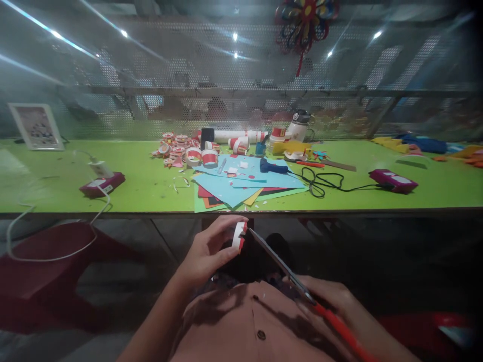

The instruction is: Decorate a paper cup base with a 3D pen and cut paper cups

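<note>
My left hand [211, 249] pinches a small white and red paper piece [238, 237] between thumb and fingers, just below the table's front edge. The piece has a notch in its right side. My right hand [328, 296] is closed on scissors [281, 264] with red handles. Their blades point up and left, and the tip is beside the right side of the paper piece; whether they touch is unclear. Beyond my hands, a stack of coloured paper [234, 188] lies on the green table [162, 188], light blue sheets on top, with small scraps.
A blue glue gun [273, 167] with a black cable rests on the sheets. Behind are paper cups [210, 157] and a pile of red and white pieces [175, 147]. Purple power strips [393, 181] sit at both sides. A dark red stool [49, 271] stands lower left.
</note>
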Motion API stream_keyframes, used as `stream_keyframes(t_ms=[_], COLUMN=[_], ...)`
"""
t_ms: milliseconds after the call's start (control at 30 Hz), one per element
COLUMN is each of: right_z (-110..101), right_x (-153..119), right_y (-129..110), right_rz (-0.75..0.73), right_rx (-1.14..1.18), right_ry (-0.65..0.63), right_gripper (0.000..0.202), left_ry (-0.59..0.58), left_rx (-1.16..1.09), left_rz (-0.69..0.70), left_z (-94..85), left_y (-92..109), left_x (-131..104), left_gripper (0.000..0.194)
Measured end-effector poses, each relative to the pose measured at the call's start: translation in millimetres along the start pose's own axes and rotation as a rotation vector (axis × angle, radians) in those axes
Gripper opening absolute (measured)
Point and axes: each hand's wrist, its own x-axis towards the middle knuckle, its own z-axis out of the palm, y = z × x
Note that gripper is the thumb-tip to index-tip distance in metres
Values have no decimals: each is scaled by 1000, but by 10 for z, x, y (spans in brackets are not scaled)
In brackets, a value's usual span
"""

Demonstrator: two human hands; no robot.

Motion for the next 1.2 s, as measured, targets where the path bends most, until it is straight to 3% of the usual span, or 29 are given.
stream_keyframes(t_ms=[267,567,933,1200], right_z=[134,149,136,127], right_x=[12,10,-26,-33], right_y=[-11,75,40,70], right_rz=[-117,-191,-69,-138], right_rx=[-58,-207,-330,-351], right_ry=[43,93,77,107], right_gripper=[32,35,36,35], left_ry=[31,60,117,112], left_rx=[-54,49,387,303], left_rz=[53,106,172,161], left_z=[46,47,75,89], left_y=[-21,-86,-122,-136], left_x=[1,-14,-24,-25], left_gripper=[44,48,55,55])
